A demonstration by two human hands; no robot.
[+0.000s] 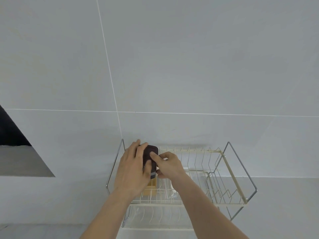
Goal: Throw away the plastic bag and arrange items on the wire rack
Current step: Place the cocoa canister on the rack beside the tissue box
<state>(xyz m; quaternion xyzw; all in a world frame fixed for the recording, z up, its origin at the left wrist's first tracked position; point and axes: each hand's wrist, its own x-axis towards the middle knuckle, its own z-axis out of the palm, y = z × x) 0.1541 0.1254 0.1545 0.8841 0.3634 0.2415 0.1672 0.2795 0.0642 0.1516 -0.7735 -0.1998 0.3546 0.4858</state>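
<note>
A cream and chrome wire rack (232,171) with two tiers stands against the pale tiled wall. Over its upper left corner both hands hold a small dark maroon container (150,153). My left hand (133,167) wraps its left side. My right hand (168,165) pinches its right edge, with the forefinger on its front. Just below the container a yellow wooden block (151,187) rests on the upper tier. Beside the block lies clear plastic (170,186), partly hidden by my right forearm.
The rack's upright dividers (198,157) fill the upper tier's middle and right. A lower tier (155,216) shows beneath my arms. A dark opening with a grey ledge (19,159) sits at the left. The wall rises close behind the rack.
</note>
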